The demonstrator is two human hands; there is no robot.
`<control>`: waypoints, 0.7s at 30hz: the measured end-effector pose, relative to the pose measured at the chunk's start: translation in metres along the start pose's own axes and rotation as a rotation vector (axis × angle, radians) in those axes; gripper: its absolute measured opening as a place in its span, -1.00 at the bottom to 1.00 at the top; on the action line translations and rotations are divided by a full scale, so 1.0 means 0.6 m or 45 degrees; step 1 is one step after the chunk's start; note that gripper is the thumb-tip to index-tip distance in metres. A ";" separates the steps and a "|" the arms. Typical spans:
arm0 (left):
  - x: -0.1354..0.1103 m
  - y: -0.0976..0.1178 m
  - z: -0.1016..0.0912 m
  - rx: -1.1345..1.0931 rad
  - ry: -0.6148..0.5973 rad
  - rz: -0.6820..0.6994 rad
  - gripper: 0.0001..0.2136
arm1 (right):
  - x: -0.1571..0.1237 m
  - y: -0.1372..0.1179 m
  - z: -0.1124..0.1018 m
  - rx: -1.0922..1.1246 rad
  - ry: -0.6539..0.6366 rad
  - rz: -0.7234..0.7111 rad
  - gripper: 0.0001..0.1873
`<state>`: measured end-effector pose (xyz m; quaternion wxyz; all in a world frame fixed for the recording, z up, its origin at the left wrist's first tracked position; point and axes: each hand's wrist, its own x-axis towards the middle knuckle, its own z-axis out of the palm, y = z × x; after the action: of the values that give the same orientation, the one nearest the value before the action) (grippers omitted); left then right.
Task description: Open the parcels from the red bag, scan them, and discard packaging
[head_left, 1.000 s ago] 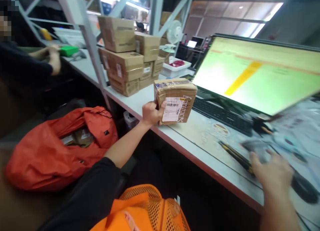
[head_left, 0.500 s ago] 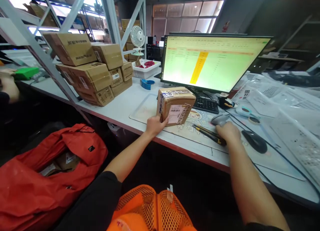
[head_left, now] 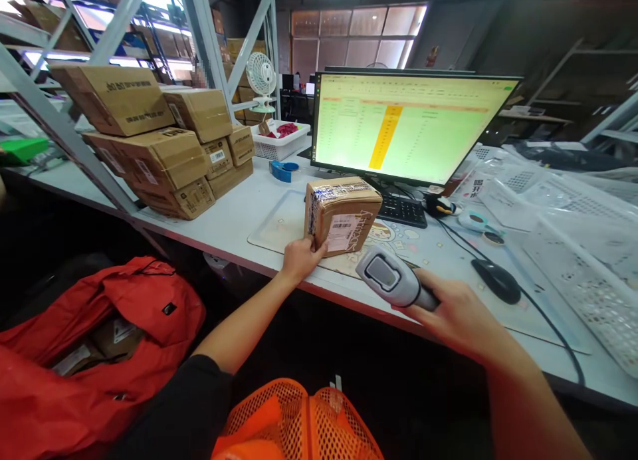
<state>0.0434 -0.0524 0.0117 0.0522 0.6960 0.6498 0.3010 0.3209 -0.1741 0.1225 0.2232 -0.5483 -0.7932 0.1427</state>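
My left hand (head_left: pixel 300 258) grips the lower left corner of a small taped cardboard parcel (head_left: pixel 341 213) that stands on the desk mat (head_left: pixel 279 224), its barcode label facing me. My right hand (head_left: pixel 456 316) is wrapped round the handle of a grey barcode scanner (head_left: pixel 389 278), whose head points at the parcel's label from just in front of it. The scanner and the parcel are a short gap apart.
A monitor (head_left: pixel 406 126) with a green spreadsheet stands behind the parcel, above a black keyboard (head_left: pixel 403 211). A mouse (head_left: pixel 496 280) lies to the right. Stacked cardboard boxes (head_left: pixel 159 147) sit at the left, a white basket (head_left: pixel 280 143) behind. A red bag (head_left: pixel 94 353) holding parcels lies below the white table (head_left: pixel 234 214).
My right hand lifted the scanner off the desk and brought it in front of the parcel. My left hand set the parcel down on the mat and keeps hold of it.
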 end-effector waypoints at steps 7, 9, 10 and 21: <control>-0.001 -0.024 -0.020 0.064 -0.174 0.042 -0.60 | 0.101 0.144 0.012 -0.401 0.218 0.427 -0.46; 0.004 -0.046 -0.029 0.069 -0.139 0.073 -0.65 | 0.122 0.191 0.018 -0.536 0.185 0.633 -0.43; 0.007 -0.058 -0.034 0.069 -0.127 0.080 -0.67 | 0.127 0.210 0.021 -0.584 0.158 0.714 -0.43; 0.053 -0.113 -0.026 -0.220 -0.226 -0.142 -0.65 | 0.231 0.203 0.003 -0.770 0.227 0.600 -0.52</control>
<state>-0.0239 -0.0176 0.0041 0.1857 0.6757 0.6520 0.2897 0.3769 -0.0007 0.0910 0.0807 -0.7667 -0.6293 -0.0983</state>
